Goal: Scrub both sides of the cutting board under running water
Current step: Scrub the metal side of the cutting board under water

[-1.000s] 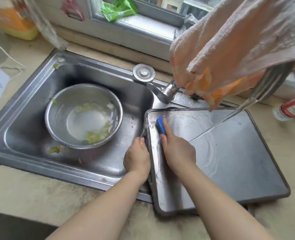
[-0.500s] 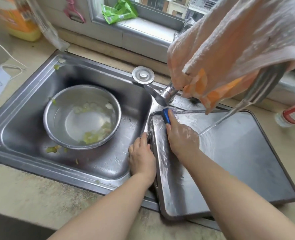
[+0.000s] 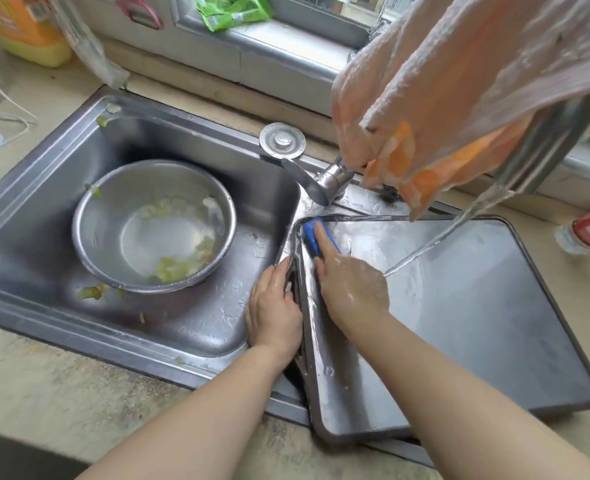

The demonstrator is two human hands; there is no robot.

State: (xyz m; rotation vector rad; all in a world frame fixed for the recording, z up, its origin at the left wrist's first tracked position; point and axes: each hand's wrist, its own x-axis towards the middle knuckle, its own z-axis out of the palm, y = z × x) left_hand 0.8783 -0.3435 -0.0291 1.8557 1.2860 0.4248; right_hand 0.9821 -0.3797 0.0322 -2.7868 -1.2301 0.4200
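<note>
Over the sink (image 3: 37, 202), left hand (image 3: 274, 311) grips the cutting board (image 3: 477, 323) edge, right hand (image 3: 352, 285) presses a blue scrubber (image 3: 311, 237) flat-fingered.

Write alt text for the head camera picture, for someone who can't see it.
A right hand presses a blue sponge into the far left corner of a metal cutting board under running water, while the left hand grips the board's left edge. A steel bowl sits in the sink beside it.

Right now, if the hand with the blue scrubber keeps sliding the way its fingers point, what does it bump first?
Probably the raised rim at the far left corner of the cutting board. The right hand presses the blue scrubber almost against it already; beyond stands the faucet.
</note>
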